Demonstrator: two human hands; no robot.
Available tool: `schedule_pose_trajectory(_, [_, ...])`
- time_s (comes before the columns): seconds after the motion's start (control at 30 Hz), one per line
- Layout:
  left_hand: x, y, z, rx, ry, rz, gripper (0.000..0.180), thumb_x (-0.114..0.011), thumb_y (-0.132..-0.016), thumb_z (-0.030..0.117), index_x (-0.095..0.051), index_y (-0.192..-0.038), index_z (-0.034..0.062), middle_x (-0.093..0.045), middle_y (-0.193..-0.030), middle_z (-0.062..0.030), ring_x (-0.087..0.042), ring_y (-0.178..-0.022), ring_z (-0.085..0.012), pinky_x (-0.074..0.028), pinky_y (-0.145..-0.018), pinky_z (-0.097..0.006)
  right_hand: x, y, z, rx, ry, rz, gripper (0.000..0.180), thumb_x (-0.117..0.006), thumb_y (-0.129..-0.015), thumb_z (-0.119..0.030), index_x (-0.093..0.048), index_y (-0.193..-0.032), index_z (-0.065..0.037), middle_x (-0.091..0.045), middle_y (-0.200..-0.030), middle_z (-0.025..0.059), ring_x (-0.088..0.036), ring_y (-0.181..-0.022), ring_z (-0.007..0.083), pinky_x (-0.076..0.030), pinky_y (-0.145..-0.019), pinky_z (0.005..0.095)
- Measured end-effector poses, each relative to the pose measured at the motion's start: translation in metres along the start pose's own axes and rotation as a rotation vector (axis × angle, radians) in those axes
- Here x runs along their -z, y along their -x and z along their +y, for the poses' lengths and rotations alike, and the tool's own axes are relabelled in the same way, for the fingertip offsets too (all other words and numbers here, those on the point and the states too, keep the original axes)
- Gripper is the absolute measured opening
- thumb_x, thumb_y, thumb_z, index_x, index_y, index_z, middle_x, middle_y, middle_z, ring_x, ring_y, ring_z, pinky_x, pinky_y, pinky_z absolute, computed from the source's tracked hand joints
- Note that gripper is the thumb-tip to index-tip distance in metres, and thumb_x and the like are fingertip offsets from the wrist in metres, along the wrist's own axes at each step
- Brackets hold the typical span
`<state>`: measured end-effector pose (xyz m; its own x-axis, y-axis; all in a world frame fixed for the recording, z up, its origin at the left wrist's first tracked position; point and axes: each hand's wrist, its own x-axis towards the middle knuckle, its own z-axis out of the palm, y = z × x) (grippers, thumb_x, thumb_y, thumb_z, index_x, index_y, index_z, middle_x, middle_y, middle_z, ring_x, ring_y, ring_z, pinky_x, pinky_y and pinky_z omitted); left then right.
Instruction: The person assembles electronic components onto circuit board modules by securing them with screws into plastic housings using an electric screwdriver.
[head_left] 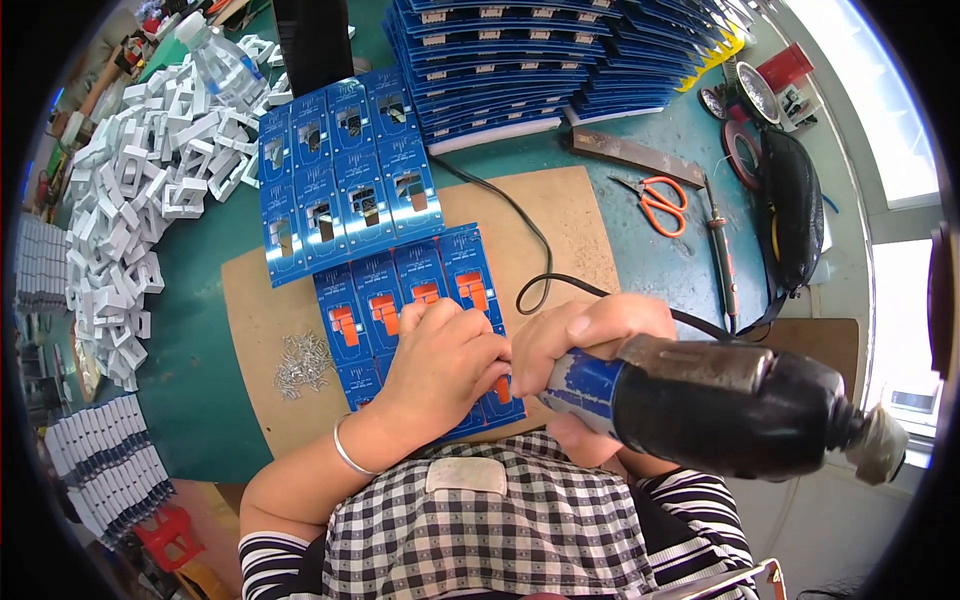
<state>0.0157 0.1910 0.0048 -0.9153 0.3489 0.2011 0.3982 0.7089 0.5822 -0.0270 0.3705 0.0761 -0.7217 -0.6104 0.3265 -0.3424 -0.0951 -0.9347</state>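
Observation:
A blue circuit board panel with orange plastic parts set in its cutouts lies in front of me. My left hand is over this panel, its fingers curled and their tips pressed together near the right edge; what they pinch, if anything, is hidden. In my right hand is a power screwdriver with a blue front and black body, held nearly level. Its front end points at the spot by my left fingertips, and the bit is hidden. Small silver screws lie heaped left of the panel.
Another blue panel overlaps the far edge. Behind stand stacked blue panels. White plastic parts pile up at left with a clear bottle. Orange-handled scissors, a soldering iron and a looping black cord lie rightward.

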Motion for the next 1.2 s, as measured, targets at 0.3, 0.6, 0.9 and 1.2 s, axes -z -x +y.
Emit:
schedule_pose_trajectory(0.3, [-0.013,0.002,-0.006,-0.042,0.069,0.097,0.017,-0.073,-0.070,0.020,-0.067,-0.086,0.0183,-0.054,-0.087,0.0034,-0.049,-0.091,-0.0198,-0.032,-0.083,-0.040,-0.027,0.004,0.017,0.120,-0.397,0.283,0.055,-0.081,-0.072,-0.016,-0.049,-0.115,-0.005,-0.066,-0.082,0.0143,-0.063,-0.071,0.0266,-0.051,-0.065,0.0337])
schedule_pose_trajectory(0.6, [-0.008,0.008,-0.005,-0.017,0.047,0.080,0.016,-0.074,-0.074,0.021,-0.071,-0.088,0.0141,-0.057,-0.085,0.0009,-0.051,-0.093,-0.0200,-0.035,-0.084,-0.038,0.020,-0.007,0.040,0.246,-0.670,0.358,0.066,-0.062,-0.084,-0.043,-0.038,-0.133,-0.007,-0.054,-0.077,0.0044,-0.054,-0.059,0.0171,-0.045,-0.059,0.0324])
schedule_pose_trajectory(0.9, [0.076,0.077,-0.057,0.068,-0.383,0.225,0.010,-0.068,-0.077,0.007,-0.067,-0.086,0.0040,-0.064,-0.083,-0.0087,-0.062,-0.076,-0.0271,-0.052,-0.067,-0.039,0.017,-0.002,0.038,0.315,-0.523,0.379,0.069,-0.062,-0.084,-0.045,-0.035,-0.136,-0.007,-0.054,-0.078,0.0038,-0.055,-0.058,0.0161,-0.045,-0.058,0.0321])
schedule_pose_trajectory(1.2, [0.085,0.071,-0.068,0.339,-0.493,0.001,0.004,-0.065,-0.079,0.007,-0.065,-0.083,0.0063,-0.061,-0.078,-0.0092,-0.062,-0.075,-0.0295,-0.052,-0.066,-0.040,0.006,-0.003,0.033,0.348,-0.501,0.320,0.073,-0.065,-0.084,-0.045,-0.033,-0.137,-0.006,-0.055,-0.077,0.0047,-0.058,-0.061,0.0188,-0.049,-0.060,0.0351])
